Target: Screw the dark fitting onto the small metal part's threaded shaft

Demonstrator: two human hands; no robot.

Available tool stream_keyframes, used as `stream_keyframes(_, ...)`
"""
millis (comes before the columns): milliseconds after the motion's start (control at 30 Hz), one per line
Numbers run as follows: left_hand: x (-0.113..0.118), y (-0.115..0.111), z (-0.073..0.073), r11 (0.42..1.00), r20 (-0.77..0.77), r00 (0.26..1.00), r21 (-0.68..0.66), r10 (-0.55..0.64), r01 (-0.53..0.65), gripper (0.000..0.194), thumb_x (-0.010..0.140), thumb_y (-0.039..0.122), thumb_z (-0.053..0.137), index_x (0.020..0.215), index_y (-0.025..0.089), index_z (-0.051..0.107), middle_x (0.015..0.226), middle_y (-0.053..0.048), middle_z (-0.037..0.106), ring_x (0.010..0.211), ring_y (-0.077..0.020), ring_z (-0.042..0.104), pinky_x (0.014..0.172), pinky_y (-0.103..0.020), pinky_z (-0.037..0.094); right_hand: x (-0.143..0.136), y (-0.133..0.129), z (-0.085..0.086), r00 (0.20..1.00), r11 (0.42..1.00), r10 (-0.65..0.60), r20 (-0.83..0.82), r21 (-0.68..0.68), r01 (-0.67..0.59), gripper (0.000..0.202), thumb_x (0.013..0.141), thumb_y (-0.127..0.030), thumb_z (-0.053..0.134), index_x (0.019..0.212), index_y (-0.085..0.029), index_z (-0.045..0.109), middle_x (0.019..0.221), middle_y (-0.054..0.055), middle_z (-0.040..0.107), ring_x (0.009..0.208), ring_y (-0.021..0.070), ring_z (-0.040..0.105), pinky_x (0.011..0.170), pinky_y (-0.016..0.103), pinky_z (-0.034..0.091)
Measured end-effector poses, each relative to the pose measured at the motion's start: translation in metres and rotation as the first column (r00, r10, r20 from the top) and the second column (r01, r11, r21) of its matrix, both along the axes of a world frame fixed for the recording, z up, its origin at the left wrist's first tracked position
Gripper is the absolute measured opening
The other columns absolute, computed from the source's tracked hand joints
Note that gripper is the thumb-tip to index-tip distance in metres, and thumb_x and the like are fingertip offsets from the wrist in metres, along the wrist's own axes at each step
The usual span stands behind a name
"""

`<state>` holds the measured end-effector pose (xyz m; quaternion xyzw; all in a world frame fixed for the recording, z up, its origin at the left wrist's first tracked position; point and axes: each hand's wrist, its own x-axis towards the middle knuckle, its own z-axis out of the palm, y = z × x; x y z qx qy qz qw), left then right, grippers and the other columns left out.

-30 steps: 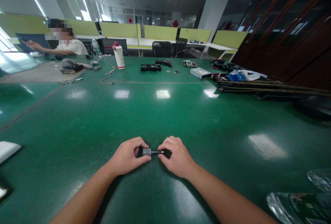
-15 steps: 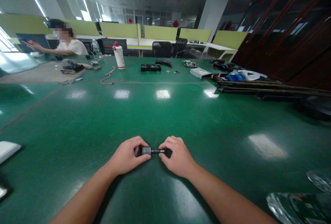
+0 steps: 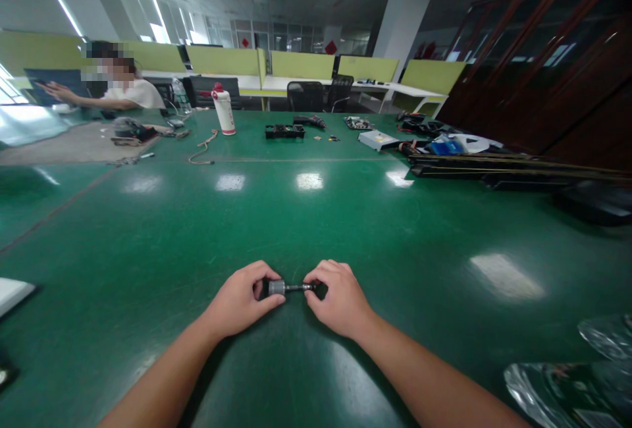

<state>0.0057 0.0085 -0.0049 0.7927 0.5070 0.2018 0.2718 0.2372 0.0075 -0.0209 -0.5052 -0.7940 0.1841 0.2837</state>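
Observation:
Between my two hands, low over the green table (image 3: 296, 217), is a small metal part with a grey cylinder (image 3: 277, 287) at its left and a thin shaft (image 3: 295, 288) running right. My left hand (image 3: 241, 299) pinches the cylinder between thumb and fingers. With thumb and forefinger, my right hand (image 3: 340, 297) grips the shaft's right end, partly hidden by the fingertips. The part lies roughly level.
A white bottle with a red cap (image 3: 224, 109), a black frame-like part (image 3: 285, 132) and a silver box (image 3: 378, 140) stand farther back. Clear plastic bottles (image 3: 567, 392) lie at right front. A person (image 3: 131, 92) sits at back left.
My hands have drawn slightly apart, and a little more of the shaft shows between them. The whole view has shifted slightly.

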Motion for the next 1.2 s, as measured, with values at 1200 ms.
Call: stream_keyframes(1200,0.001,0.002,-0.003,0.999,-0.006,1.000,0.035,0.028,-0.028,0.021,0.084,0.034,0.066,0.101,0.021,0.066,0.079,0.001,0.057,0.065,-0.0145,0.050,0.062,-0.026,0.038,-0.006,0.004,-0.005,0.975,0.987,0.142,-0.172,-0.055,-0.153,0.038,0.072,-0.010,0.068,0.109,-0.020,0.067,0.098,0.004,0.069,0.093,0.0204,0.059,0.087,0.037,0.045)
